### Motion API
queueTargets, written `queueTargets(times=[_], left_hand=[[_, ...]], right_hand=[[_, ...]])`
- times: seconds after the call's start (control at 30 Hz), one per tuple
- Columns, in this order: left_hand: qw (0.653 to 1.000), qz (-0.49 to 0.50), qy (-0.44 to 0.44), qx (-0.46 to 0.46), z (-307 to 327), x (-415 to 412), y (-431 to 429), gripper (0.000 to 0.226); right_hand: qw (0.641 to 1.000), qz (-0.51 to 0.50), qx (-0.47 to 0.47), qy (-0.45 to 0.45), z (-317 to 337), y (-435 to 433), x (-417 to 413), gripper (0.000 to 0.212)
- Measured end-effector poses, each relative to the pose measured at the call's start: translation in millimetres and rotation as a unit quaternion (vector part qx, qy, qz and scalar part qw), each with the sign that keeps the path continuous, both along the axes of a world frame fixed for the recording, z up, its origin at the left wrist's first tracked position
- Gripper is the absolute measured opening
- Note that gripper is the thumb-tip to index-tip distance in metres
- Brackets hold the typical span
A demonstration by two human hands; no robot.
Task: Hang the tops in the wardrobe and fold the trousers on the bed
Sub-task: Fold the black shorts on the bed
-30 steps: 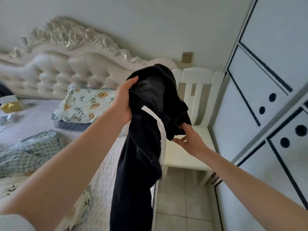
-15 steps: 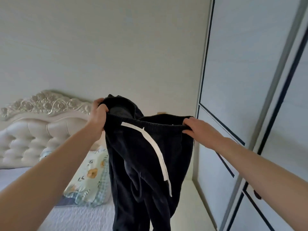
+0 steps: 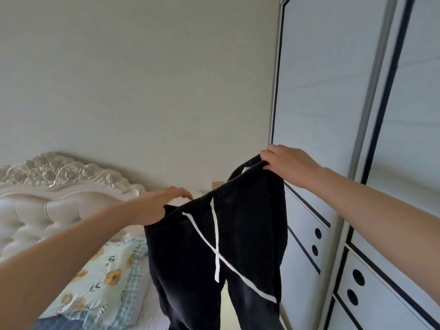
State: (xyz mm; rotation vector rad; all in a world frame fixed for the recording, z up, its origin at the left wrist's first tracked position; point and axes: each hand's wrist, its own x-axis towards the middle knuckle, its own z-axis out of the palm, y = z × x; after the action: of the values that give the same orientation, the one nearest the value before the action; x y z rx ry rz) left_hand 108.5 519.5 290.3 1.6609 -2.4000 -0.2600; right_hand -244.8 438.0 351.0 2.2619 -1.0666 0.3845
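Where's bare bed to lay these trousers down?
Only a narrow white mattress strip shows bare, between the floral pillow and the hanging trousers. Pillow and headboard crowd the left; wardrobe doors close the right. Rest of bed out of frame.

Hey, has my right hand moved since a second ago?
Yes, upward: the right hand, pinching the black drawstring trousers, sat below the beige wall socket and is now above it.

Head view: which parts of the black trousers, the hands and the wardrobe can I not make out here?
1. The black drawstring trousers: leg ends cut off by the bottom edge of the head view.
2. The left hand: its grip on the waistband is unclear; cloth and the hand's own back hide the thumb.
3. The white wardrobe with dark trim: inside hidden by its shut doors, head view.
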Motion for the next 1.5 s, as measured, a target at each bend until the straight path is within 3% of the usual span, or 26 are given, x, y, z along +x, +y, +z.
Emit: queueTargets(times=[0.13, 0.23, 0.3, 0.4, 0.5, 0.63, 0.73, 0.83, 1.0, 1.23, 1.4, 1.5], left_hand=[[0.997, -0.036, -0.012, 0.067, -11, -26, 8, 0.066], [0.986, 0.021, 0.001, 0.165, -4, -43, 20, 0.034], [0.971, 0.031, 0.017, 0.236, 0, -46, 25, 0.033], [0.950, 0.005, 0.068, 0.304, 5, -45, 36, 0.044], [0.964, -0.043, -0.053, 0.256, 1, -57, 44, 0.044], [0.979, -0.074, -0.160, 0.104, -8, -75, 47, 0.043], [0.992, -0.066, -0.103, 0.006, -7, -84, 39, 0.042], [0.997, -0.050, -0.038, -0.049, 5, -87, 26, 0.069], [0.993, -0.081, 0.062, -0.062, 45, -92, 24, 0.032], [0.990, -0.015, 0.096, -0.103, 80, -59, 6, 0.039], [0.988, 0.019, 0.019, -0.153, 97, -34, -14, 0.026], [0.984, 0.061, -0.088, -0.146, 102, -19, -24, 0.039]], right_hand=[[0.999, -0.010, -0.030, 0.030, 11, -2, -7, 0.017], [0.998, -0.022, -0.039, 0.033, 18, -4, -10, 0.016], [0.997, -0.047, -0.057, 0.032, 24, -9, -16, 0.009], [0.992, -0.098, -0.084, 0.015, 38, -14, -33, 0.015], [0.985, -0.126, -0.115, 0.026, 52, -12, -42, 0.015], [0.978, -0.145, -0.147, 0.011, 70, -6, -45, 0.012], [0.970, -0.182, -0.159, -0.008, 84, 0, -50, 0.014], [0.957, -0.243, -0.149, -0.062, 94, 6, -59, 0.015], [0.938, -0.298, -0.137, -0.109, 95, 7, -79, 0.013], [0.957, -0.250, -0.076, -0.129, 83, 13, -86, 0.014], [0.970, -0.180, 0.046, -0.155, 85, 27, -89, 0.020], [0.977, -0.148, 0.085, -0.128, 86, 42, -84, 0.024]])
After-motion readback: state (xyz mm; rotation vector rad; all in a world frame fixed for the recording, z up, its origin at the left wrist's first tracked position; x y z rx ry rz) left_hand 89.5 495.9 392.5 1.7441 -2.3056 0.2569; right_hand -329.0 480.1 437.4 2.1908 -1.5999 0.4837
